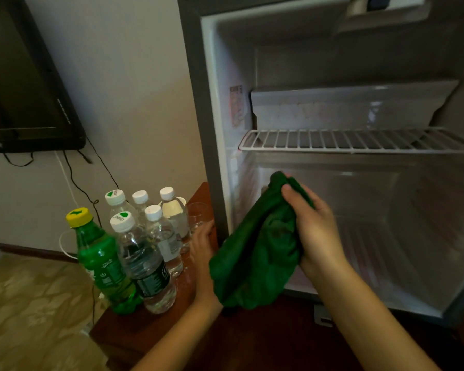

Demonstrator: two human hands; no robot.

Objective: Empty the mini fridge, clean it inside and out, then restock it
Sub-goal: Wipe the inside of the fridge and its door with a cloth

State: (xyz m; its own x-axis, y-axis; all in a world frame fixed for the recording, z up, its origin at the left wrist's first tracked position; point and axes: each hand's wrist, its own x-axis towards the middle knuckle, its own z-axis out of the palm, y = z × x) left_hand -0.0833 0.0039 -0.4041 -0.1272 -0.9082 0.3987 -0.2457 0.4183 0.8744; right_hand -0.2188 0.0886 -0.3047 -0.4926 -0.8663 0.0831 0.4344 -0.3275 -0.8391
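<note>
The mini fridge (214, 108) stands open on the right, with nothing on its white wire shelf (354, 141) or in the lower compartment. My right hand (314, 226) grips a bunched green cloth (255, 253) in front of the fridge's lower left corner. My left hand (202, 247) is beside the cloth on its left, partly hidden behind it, and how its fingers lie cannot be made out. Left of the fridge stand several clear water bottles (145, 261) and a green soda bottle (102, 261) with a yellow cap.
The bottles stand on a dark red-brown wooden cabinet top (156, 328). A clear drinking glass (198, 215) sits behind them by the fridge's side. A black television (24, 84) hangs on the wall at left, with cables trailing down.
</note>
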